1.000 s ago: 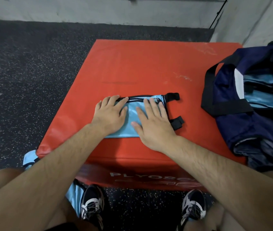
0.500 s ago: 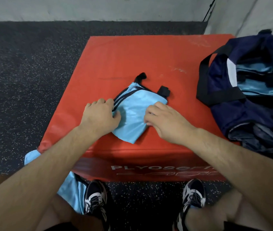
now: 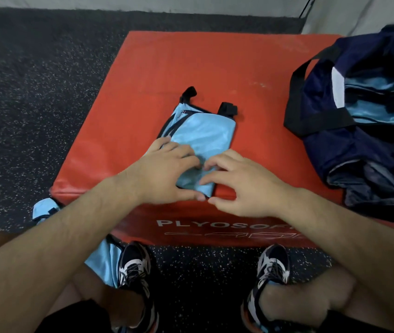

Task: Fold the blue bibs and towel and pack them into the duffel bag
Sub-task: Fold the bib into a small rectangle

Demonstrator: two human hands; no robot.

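A folded light-blue bib with black trim and two black strap ends lies on the red foam box, its long side pointing away from me. My left hand covers the bib's near left part, fingers curled on top and thumb at the near corner. My right hand meets it from the right, curled fingertips on the bib's near edge and thumb just off the corner. The navy duffel bag stands open on the box's right side with light-blue fabric inside.
More light-blue fabric hangs over my left leg, beside the box's near left corner. My two shoes stand on the speckled black floor in front of the box. A grey wall runs along the back.
The bib was turned from lying sideways to pointing away from me. Both hands went from pressing flat on it to curling round its near end.
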